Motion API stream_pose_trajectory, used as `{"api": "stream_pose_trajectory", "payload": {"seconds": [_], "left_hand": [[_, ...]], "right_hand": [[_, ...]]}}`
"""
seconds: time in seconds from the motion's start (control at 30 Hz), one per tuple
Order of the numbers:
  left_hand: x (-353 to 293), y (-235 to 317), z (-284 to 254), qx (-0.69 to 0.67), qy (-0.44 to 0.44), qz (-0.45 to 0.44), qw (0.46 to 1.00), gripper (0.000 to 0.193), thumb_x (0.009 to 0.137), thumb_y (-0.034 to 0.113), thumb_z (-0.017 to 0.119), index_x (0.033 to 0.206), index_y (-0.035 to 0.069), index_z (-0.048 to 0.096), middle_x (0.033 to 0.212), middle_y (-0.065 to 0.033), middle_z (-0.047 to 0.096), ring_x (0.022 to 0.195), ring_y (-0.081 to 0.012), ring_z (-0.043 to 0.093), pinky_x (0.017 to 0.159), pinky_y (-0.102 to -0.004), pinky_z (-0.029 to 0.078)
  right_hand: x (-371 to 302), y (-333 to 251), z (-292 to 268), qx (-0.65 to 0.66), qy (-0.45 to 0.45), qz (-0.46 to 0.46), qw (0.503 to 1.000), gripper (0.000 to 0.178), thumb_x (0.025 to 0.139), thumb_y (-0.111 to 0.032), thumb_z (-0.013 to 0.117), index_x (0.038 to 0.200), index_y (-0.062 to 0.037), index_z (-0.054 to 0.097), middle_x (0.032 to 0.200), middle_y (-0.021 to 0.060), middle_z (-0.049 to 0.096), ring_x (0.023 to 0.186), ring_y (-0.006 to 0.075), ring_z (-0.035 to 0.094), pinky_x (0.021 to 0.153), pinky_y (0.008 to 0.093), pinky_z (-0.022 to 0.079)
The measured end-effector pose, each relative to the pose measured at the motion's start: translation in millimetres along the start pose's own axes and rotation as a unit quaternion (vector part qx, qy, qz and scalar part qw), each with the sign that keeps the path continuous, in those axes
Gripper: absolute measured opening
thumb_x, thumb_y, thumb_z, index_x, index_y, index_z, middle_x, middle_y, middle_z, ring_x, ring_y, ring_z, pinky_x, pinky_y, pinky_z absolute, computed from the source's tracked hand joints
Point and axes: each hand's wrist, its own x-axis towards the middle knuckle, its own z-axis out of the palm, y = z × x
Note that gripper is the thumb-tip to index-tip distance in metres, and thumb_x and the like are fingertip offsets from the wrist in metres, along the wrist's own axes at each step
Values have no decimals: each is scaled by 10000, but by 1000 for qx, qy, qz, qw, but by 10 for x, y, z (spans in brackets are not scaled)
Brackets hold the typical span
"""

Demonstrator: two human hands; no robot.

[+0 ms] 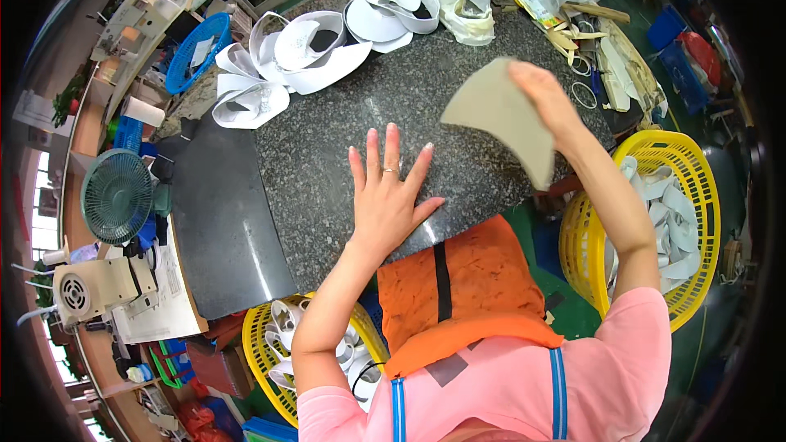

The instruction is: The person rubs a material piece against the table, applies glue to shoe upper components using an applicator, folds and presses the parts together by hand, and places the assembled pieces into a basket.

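Pinched at its upper corner, a flat tan-grey sheet [499,119] hangs from the right hand [547,96], whose grip is closed on that edge with the fingers curled over the top; the sheet is lifted clear above the speckled stone counter [327,164], tilted, with its lower point reaching toward the counter's near right edge. The left hand [386,196] holds nothing: it lies flat and open on the counter, fingers spread, a ring on one finger, just left of the raised sheet and not touching it.

Judging by how the sheet keeps its curved outline while held by one corner, it looks light and fairly stiff, like thin board or firm fabric, unlikely to be fragile or slippery. A hold along an edge or corner seems enough; a second hand on the opposite edge would steady it.

White curved pieces [282,57] lie piled at the far side of the counter. A yellow basket [655,221] of white strips stands at the right, another yellow basket [262,344] at the lower left, and a green fan [116,195] sits off to the left.
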Motion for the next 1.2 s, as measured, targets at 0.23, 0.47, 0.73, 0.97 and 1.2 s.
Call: {"api": "stream_pose_trajectory", "payload": {"seconds": [0.23,0.47,0.73,0.97,1.2], "left_hand": [[14,295,-62,73,29,-65,995,737,872,514,654,1477,137,466,1579,-302,266,1490,-490,180,1180,-644,25],[-51,342,-117,198,96,-67,973,669,909,444,599,1465,102,453,1597,-215,303,1525,-398,164,1172,-624,-118],[-93,176,-157,287,141,15,947,649,917,427,586,1466,107,451,1614,-144,315,1552,-340,72,1163,-633,-143],[-25,223,-401,-22,169,19,985,842,875,479,666,1539,92,321,1642,-224,166,1547,-371,43,1189,-637,-51],[-94,292,-718,-923,120,-108,349,1033,906,660,570,1600,70,82,1643,-225,122,1528,-344,139,1252,-485,99]], "right_hand": [[-311,61,654,-412,-81,-195,886,329,940,-360,635,1046,-50,616,911,110,685,838,255,684,724,385,538],[-200,345,824,-397,-113,-152,898,269,941,-288,607,1010,-29,599,790,177,660,779,357,664,679,447,513],[-130,129,771,-308,-221,-5,925,233,969,-248,602,979,-16,626,738,62,640,681,150,607,620,354,483],[-54,77,621,-207,-164,-50,963,248,984,-285,613,1020,-46,667,836,23,660,760,100,607,682,303,504],[-53,-157,482,224,-47,12,973,419,1026,-324,509,1281,2,570,1188,136,675,1048,213,682,930,365,552]]}}
